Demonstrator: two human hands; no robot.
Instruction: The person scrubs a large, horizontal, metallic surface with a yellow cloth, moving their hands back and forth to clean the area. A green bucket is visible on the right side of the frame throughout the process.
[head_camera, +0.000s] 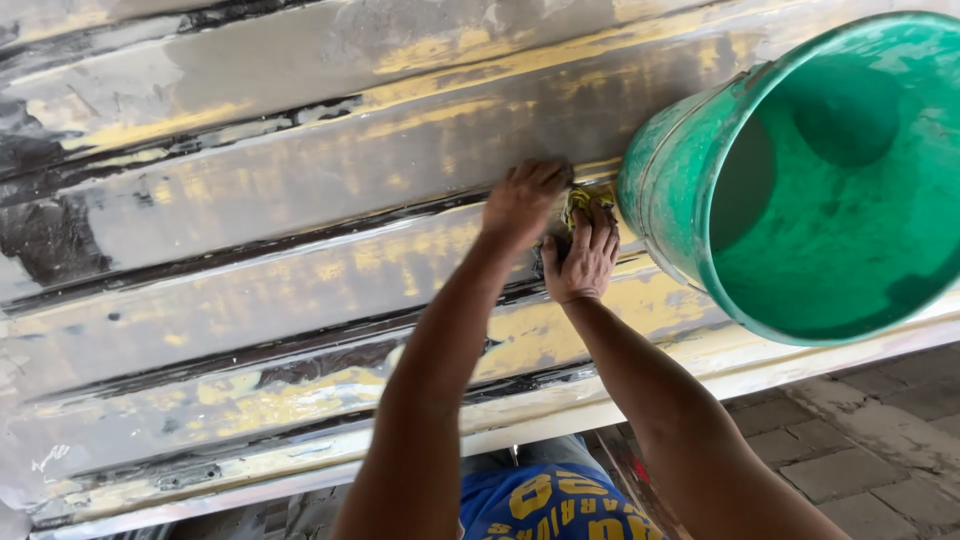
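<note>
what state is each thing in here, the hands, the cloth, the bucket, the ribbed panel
left hand: pressed palm down on the panel, beside the cloth
right hand: fingers bearing on the cloth
yellow cloth: crumpled, pinned against the panel
green bucket: standing on the panel, open top, insides smeared
ribbed panel: wet looking, yellow paint worn to patches

A single head-worn view looks steeply down, close over the ribbed metal panel (250, 230). The green bucket (820, 190) sits at that panel's upper right, paved ground just below its lower edge.
</note>
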